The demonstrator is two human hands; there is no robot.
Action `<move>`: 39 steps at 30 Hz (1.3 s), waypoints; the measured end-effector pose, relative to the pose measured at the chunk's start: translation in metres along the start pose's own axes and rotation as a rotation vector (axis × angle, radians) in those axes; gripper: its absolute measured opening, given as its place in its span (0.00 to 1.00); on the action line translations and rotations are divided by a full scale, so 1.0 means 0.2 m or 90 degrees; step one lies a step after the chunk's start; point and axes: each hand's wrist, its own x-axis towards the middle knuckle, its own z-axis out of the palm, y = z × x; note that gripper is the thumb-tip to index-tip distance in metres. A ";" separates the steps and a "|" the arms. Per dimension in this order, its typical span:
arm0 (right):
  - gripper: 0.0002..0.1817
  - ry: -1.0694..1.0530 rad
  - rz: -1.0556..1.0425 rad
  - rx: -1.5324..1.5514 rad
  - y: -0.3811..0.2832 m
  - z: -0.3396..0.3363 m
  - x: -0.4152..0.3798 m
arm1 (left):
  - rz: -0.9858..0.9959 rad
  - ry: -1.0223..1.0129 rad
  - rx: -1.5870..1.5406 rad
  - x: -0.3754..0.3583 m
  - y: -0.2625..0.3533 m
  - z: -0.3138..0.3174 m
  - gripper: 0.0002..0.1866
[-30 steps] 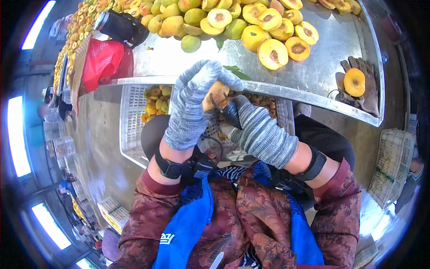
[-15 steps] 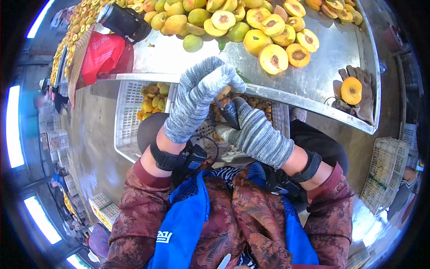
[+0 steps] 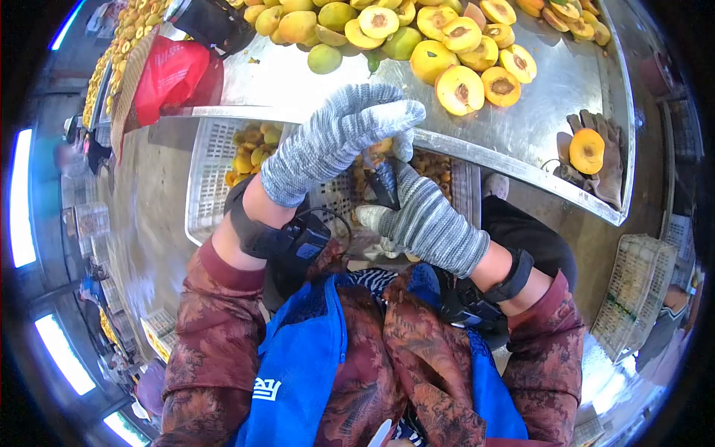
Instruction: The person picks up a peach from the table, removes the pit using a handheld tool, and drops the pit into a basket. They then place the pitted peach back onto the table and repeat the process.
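Observation:
My left hand [image 3: 339, 141], in a grey knitted glove, is over the table's front edge. Its fingers curve over a piece of yellow peach [image 3: 381, 147], mostly hidden beneath them. Just below, my right hand [image 3: 436, 220], gloved alike, grips a black-handled tool [image 3: 384, 183] that points up at the peach. The tool's working end is hidden against the fruit. Under both hands stands a crate [image 3: 465, 186] with brownish peach scraps or stones. Peach halves [image 3: 459, 90] lie cut side up on the metal table [image 3: 536, 112] ahead, beside whole yellow-green peaches [image 3: 325, 59].
A second white crate [image 3: 205, 179] holds peach pieces at the left. On the table are a red bag [image 3: 175, 74], a black cylindrical object [image 3: 211, 22] and a brown glove [image 3: 611, 160] with a peach half [image 3: 587, 151]. Another crate [image 3: 637, 290] stands at the right.
The fingers of my left hand have straightened and reach further right over the peach, while its wrist has swung left. My right hand keeps its grip on the tool, nearly in place.

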 end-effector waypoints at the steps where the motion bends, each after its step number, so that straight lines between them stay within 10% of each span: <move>1: 0.30 -0.028 0.063 0.020 -0.03 -0.01 0.00 | -0.003 -0.001 -0.001 0.00 -0.01 0.00 0.14; 3: 0.27 -0.071 0.108 0.103 -0.03 -0.03 0.00 | -0.300 -0.153 -0.387 0.02 -0.03 -0.01 0.14; 9: 0.19 -0.155 0.142 0.343 -0.05 -0.06 -0.01 | -0.078 -0.062 -0.230 0.01 0.01 0.00 0.26; 12: 0.17 -0.227 0.164 0.431 -0.03 -0.08 -0.01 | -0.119 -0.013 -0.285 -0.01 0.02 0.03 0.16; 14: 0.17 -0.271 0.187 0.476 -0.05 -0.11 -0.02 | -0.447 0.055 -0.482 -0.08 0.00 0.07 0.15; 19: 0.14 -0.400 0.236 0.647 -0.08 -0.18 -0.02 | -0.463 0.187 -0.648 -0.01 0.11 0.07 0.22; 23: 0.17 -0.281 0.126 0.362 -0.06 -0.13 0.02 | -0.467 0.261 -0.817 -0.03 0.12 0.07 0.20; 25: 0.22 -0.091 -0.039 0.041 -0.08 -0.05 0.06 | -0.288 0.203 -0.012 -0.06 0.14 0.07 0.18; 27: 0.22 -0.109 0.100 -0.195 -0.14 -0.07 0.06 | -0.257 0.217 0.055 -0.11 0.10 0.10 0.17; 30: 0.23 -0.113 -0.058 -0.342 -0.07 -0.06 0.07 | -0.510 0.431 -0.597 -0.11 0.07 0.10 0.14; 36: 0.09 -0.088 -0.110 -0.670 0.05 -0.07 0.05 | -0.454 0.409 -0.304 -0.13 0.08 -0.04 0.15; 37: 0.09 -0.108 -0.057 -0.722 0.02 -0.08 0.05 | -0.614 0.358 0.015 -0.38 -0.17 0.03 0.08; 38: 0.09 -0.103 -0.058 -0.726 0.03 -0.08 0.05 | -0.516 0.577 -0.583 -0.22 0.03 -0.14 0.10; 39: 0.09 -0.126 -0.068 -0.724 0.06 -0.08 0.05 | -0.506 0.586 -0.593 -0.26 0.01 -0.23 0.14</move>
